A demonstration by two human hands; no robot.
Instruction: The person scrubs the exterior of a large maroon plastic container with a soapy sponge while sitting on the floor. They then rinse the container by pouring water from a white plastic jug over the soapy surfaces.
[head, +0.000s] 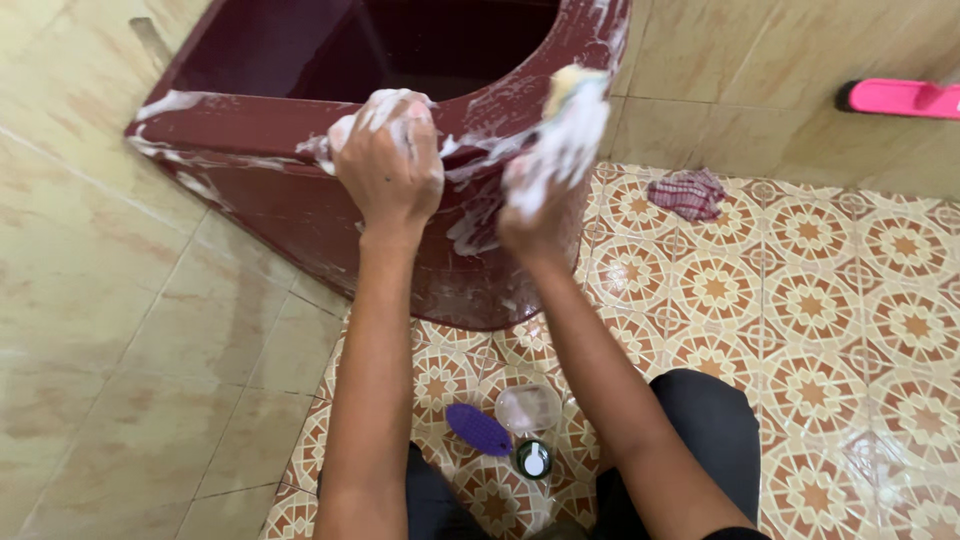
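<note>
The left hand point(388, 160) was clenched over the soapy rim of the dark red tub point(300, 190) at twelve o'clock. Just to its right, the right hand point(535, 205) was clamped on a foamy sponge point(570, 125) pressed against the tub's wall.

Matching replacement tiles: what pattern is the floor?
Orange-brown star medallions on cream floor tiles, clearest in the head view.
</note>
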